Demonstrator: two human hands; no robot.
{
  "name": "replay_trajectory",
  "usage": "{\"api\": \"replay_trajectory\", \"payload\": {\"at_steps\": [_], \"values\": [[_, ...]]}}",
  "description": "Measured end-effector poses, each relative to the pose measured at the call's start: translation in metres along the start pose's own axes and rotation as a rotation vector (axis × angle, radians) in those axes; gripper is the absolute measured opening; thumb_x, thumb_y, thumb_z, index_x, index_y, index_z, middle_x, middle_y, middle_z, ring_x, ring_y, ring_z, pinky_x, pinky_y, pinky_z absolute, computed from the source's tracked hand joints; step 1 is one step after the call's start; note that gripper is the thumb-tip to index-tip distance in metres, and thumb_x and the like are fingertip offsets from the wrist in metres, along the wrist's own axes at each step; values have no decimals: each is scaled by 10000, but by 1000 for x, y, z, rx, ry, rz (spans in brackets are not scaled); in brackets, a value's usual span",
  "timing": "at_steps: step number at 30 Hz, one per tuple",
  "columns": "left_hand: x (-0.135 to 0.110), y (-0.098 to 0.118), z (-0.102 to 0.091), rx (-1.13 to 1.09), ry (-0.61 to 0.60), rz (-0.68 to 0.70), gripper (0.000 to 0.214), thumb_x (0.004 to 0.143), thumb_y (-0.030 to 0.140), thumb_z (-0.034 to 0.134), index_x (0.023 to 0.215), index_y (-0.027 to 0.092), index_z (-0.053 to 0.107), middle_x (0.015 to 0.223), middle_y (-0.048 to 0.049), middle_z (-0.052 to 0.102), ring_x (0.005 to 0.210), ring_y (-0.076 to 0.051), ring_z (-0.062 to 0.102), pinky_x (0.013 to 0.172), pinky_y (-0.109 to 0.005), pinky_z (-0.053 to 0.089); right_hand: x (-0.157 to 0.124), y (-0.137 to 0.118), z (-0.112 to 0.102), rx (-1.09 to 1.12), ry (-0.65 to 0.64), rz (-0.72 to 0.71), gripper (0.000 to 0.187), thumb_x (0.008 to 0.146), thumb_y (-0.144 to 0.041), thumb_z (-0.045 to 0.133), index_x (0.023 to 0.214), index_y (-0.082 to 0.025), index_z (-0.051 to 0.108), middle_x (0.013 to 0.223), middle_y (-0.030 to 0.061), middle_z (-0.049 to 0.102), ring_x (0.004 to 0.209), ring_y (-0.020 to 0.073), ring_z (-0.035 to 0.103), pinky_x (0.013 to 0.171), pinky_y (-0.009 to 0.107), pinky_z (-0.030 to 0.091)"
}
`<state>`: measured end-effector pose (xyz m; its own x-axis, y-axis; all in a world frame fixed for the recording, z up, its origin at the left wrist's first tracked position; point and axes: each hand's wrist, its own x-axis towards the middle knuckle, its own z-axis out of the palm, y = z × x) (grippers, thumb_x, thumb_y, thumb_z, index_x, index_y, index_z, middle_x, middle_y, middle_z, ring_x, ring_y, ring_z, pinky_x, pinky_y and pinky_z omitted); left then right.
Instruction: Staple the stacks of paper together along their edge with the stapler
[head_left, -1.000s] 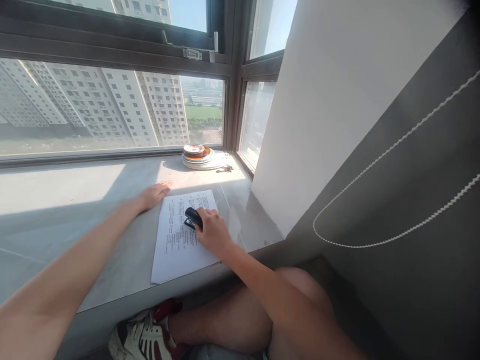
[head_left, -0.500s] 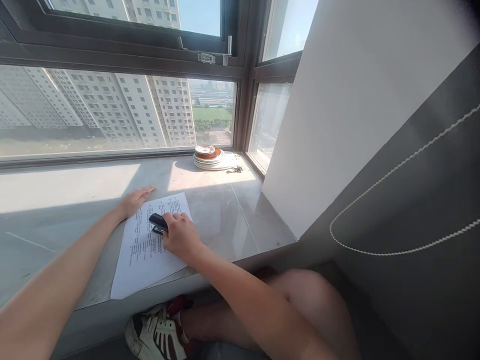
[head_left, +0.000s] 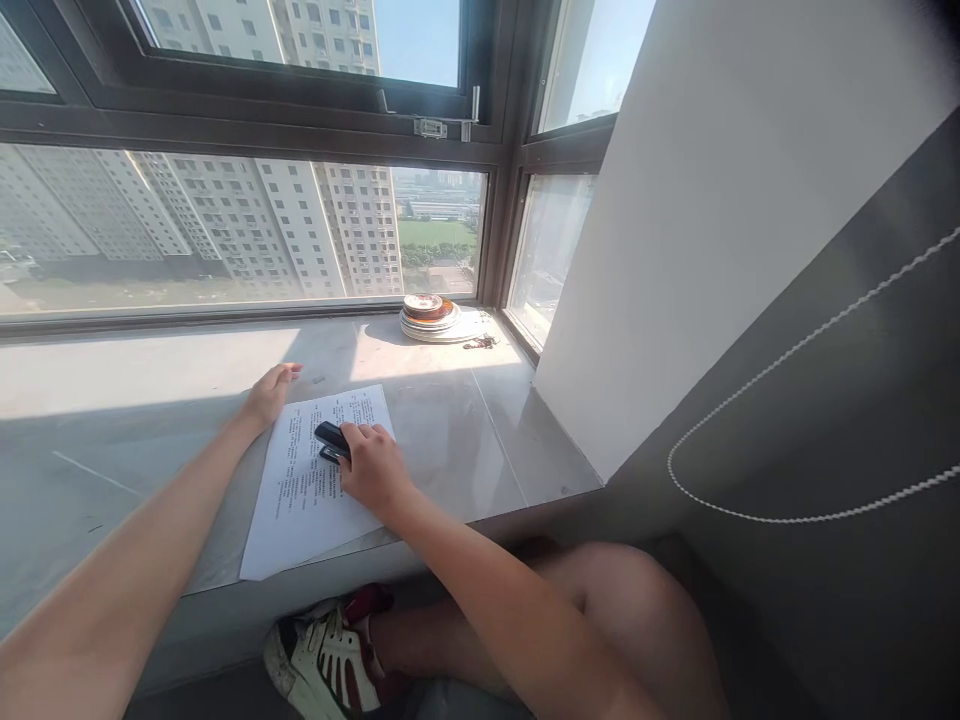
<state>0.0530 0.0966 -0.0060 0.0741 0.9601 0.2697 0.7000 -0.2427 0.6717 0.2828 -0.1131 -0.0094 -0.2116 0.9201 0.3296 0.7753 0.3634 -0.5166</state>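
Note:
A black stapler (head_left: 331, 440) is held in my right hand (head_left: 375, 465), its jaws pointing left over the printed paper (head_left: 300, 530). The paper lies on the grey stone sill, and its near end reaches the front edge. My left hand (head_left: 268, 398) is beside the paper's upper left edge, turned partly on its side. Its fingers are loosely bent, with nothing visible in them. A small flat mark or scrap (head_left: 319, 379) shows on the sill just right of those fingertips; I cannot make out what it is.
A stack of plates (head_left: 427, 318) stands in the window corner, with a small dark object (head_left: 480, 342) in front of it. A white wall (head_left: 637, 250) bounds the sill on the right. A beaded cord (head_left: 720, 512) hangs farther right. My bent leg (head_left: 622, 600) is below the sill.
My left hand has gone from lying flat with fingers stretched to a turned, loosely bent pose. My right hand keeps hold of the stapler over the paper. The view has shifted slightly.

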Motion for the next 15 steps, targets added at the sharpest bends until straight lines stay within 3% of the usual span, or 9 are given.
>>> {"api": "replay_trajectory", "payload": {"at_steps": [6, 15], "values": [[-2, 3, -2, -3, 33, -18, 286, 1057, 312, 371, 1083, 166, 615, 1158, -71, 729, 1141, -209, 660, 1120, -360, 466, -1, 1, 2, -7, 12, -3, 309, 1000, -253, 610, 1301, -238, 543, 1179, 72, 727, 1117, 273, 636, 847, 362, 547], [-5, 10, -8, 10, 49, -19, 278, 1042, 299, 364, 1021, 176, 612, 1103, -70, 696, 1083, -209, 660, 1055, -341, 502, -6, 10, -3, -2, 21, 4, 350, 1007, -247, 600, 1353, -247, 544, 1186, 83, 733, 1140, 278, 632, 864, 368, 547]]}}
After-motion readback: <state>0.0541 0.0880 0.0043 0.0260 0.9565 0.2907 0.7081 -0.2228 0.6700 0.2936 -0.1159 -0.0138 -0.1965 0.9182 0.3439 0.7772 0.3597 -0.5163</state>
